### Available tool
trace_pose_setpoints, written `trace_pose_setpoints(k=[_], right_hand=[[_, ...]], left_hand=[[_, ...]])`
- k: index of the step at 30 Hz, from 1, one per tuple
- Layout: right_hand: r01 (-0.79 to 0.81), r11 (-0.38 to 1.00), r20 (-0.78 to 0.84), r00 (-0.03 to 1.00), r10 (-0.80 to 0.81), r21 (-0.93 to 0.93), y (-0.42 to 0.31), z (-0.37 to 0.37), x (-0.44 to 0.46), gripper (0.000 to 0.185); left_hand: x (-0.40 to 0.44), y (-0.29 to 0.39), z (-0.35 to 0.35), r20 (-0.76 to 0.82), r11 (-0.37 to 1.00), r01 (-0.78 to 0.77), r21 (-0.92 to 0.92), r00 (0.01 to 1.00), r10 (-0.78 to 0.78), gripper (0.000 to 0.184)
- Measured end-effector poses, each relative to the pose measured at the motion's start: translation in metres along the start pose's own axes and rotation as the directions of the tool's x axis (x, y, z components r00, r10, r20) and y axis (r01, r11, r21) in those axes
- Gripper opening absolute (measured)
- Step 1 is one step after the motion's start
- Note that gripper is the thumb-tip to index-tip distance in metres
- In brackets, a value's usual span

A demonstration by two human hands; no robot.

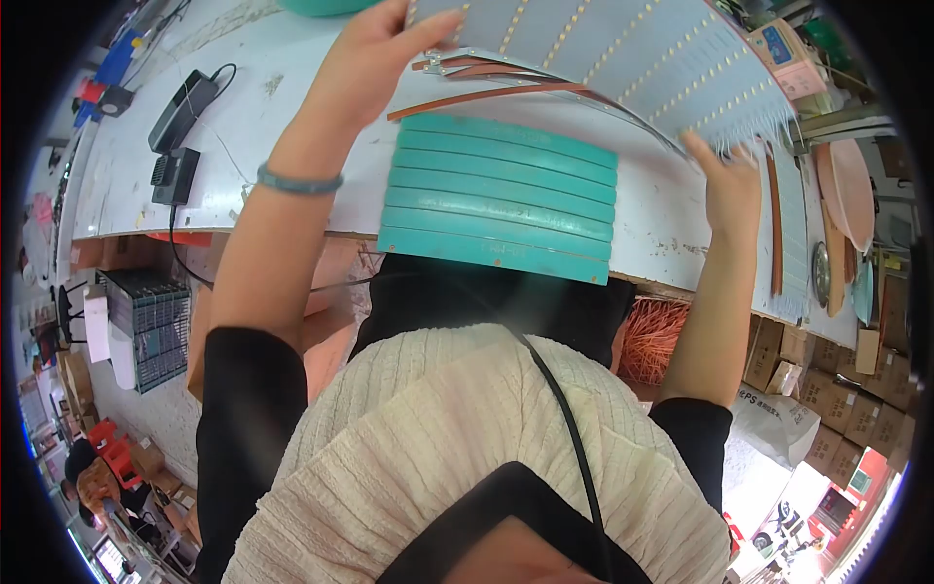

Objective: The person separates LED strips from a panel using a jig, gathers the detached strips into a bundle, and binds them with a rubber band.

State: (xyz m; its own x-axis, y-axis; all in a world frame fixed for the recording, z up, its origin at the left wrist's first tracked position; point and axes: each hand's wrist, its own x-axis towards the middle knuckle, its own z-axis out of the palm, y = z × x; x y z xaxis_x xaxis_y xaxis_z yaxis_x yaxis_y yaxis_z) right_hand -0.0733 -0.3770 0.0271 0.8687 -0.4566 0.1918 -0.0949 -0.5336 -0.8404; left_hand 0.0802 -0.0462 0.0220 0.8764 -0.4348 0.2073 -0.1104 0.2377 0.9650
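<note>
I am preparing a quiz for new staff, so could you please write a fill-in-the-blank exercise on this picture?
1. The hand nearer the bracelet is the person's ____ one.
2. The green board lies ____ the person's body and the dotted panel.
3. The person's sleeves are ____ in colour.
Missing words: left; between; black.

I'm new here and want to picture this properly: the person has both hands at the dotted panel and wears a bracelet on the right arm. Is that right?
Not quite: the bracelet is on the left arm, not the right, as the head view shows. The left hand and right hand are indeed at the dotted panel.
</note>
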Motion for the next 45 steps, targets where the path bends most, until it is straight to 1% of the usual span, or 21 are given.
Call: trace_pose_setpoints(k=[1, 3, 6, 7, 9, 11, 14, 17, 18, 20, 23, 25, 27, 29, 31, 35, 38, 39, 41, 42, 45], right_hand=[[0.026, 0.999, 0.033, 0.999, -0.027, 0.048, 0.002, -0.001, 0.011, 0.051], [0.100, 0.993, -0.002, 0.995, -0.100, 0.061, 0.004, -0.002, 0.025, 0.050], [0.141, 0.984, -0.026, 0.990, -0.139, 0.112, -0.004, -0.005, 0.018, 0.046], [0.135, 0.982, -0.027, 0.991, -0.133, 0.134, -0.008, -0.007, 0.005, 0.045], [0.022, 0.991, 0.046, 0.999, -0.028, 0.133, -0.007, -0.010, -0.029, 0.041], [-0.065, 0.984, 0.146, 0.988, 0.041, 0.166, 0.007, -0.015, -0.060, 0.041], [-0.085, 0.986, 0.178, 0.982, 0.059, 0.141, 0.015, -0.008, -0.091, 0.040], [-0.102, 0.988, 0.226, 0.971, 0.075, 0.114, 0.025, -0.006, -0.097, 0.039], [-0.072, 0.990, 0.226, 0.973, 0.044, 0.120, 0.025, -0.005, -0.098, 0.038], [-0.013, 0.992, 0.222, 0.975, -0.016, 0.129, 0.023, -0.005, -0.099, 0.035], [0.257, 0.956, 0.479, 0.827, -0.294, 0.144, 0.021, -0.015, -0.081, 0.028], [0.262, 0.952, 0.430, 0.850, -0.305, 0.158, 0.022, -0.013, -0.084, 0.033], [0.181, 0.975, 0.354, 0.910, -0.215, 0.128, 0.023, -0.009, -0.092, 0.036], [0.003, 0.997, 0.236, 0.972, -0.020, 0.072, 0.022, -0.005, -0.100, 0.036], [0.045, 0.995, 0.272, 0.960, -0.067, 0.087, 0.024, -0.005, -0.099, 0.036], [0.146, 0.980, 0.324, 0.928, -0.182, 0.133, 0.008, -0.001, -0.094, 0.018], [0.142, 0.989, 0.411, 0.900, -0.146, 0.041, 0.009, -0.007, -0.087, 0.018], [0.062, 0.996, 0.369, 0.926, -0.080, 0.061, 0.009, -0.006, -0.087, 0.019], [-0.091, 0.989, 0.292, 0.955, 0.053, 0.118, 0.011, 0.002, -0.088, 0.021], [-0.116, 0.986, 0.326, 0.943, 0.071, 0.120, 0.015, 0.002, -0.085, 0.024], [-0.174, 0.976, 0.396, 0.912, 0.109, 0.132, 0.025, 0.000, -0.078, 0.030]], left_hand=[[0.012, -0.002, -0.001, 0.015, 0.985, -0.088, 0.150, 0.996, 0.087, 0.023], [0.026, -0.001, -0.003, 0.080, 0.864, -0.253, 0.435, 0.967, 0.243, 0.024], [0.009, 0.009, -0.010, 0.112, 0.845, -0.266, 0.465, 0.964, 0.242, 0.025], [-0.005, 0.014, -0.012, 0.109, 0.829, -0.209, 0.519, 0.978, 0.178, 0.023], [-0.044, 0.027, -0.015, 0.093, 0.780, -0.094, 0.619, 0.995, 0.047, 0.021], [-0.080, 0.023, -0.023, 0.171, 0.757, -0.250, 0.604, 0.968, 0.183, 0.019], [-0.118, 0.014, -0.022, 0.067, 0.814, -0.121, 0.568, 0.993, 0.101, 0.017], [-0.126, 0.009, -0.024, 0.107, 0.748, -0.131, 0.651, 0.991, 0.080, 0.018], [-0.127, 0.006, -0.022, 0.096, 0.771, -0.118, 0.625, 0.993, 0.074, 0.018], [-0.129, 0.008, -0.024, 0.149, 0.737, -0.171, 0.654, 0.984, 0.096, 0.017], [-0.130, 0.012, -0.027, 0.212, 0.746, -0.183, 0.641, 0.976, 0.057, 0.017], [-0.129, 0.011, -0.029, 0.214, 0.754, -0.177, 0.633, 0.976, 0.049, 0.017], [-0.131, 0.006, -0.029, 0.182, 0.748, -0.176, 0.640, 0.980, 0.075, 0.018], [-0.129, 0.008, -0.029, 0.192, 0.720, -0.183, 0.669, 0.979, 0.071, 0.018], [-0.128, 0.009, -0.029, 0.204, 0.694, -0.199, 0.692, 0.976, 0.077, 0.017], [-0.131, 0.006, -0.030, 0.195, 0.685, -0.194, 0.702, 0.978, 0.078, 0.018], [-0.130, 0.004, -0.027, 0.177, 0.710, -0.171, 0.683, 0.982, 0.067, 0.017], [-0.130, 0.004, -0.027, 0.171, 0.716, -0.165, 0.678, 0.983, 0.064, 0.016], [-0.129, 0.005, -0.027, 0.099, 0.777, 0.002, 0.630, 0.992, -0.084, 0.018], [-0.129, 0.005, -0.028, 0.065, 0.795, 0.089, 0.601, 0.985, -0.159, 0.018], [-0.131, 0.000, -0.021, 0.009, 0.879, 0.172, 0.446, 0.981, -0.196, 0.023]])
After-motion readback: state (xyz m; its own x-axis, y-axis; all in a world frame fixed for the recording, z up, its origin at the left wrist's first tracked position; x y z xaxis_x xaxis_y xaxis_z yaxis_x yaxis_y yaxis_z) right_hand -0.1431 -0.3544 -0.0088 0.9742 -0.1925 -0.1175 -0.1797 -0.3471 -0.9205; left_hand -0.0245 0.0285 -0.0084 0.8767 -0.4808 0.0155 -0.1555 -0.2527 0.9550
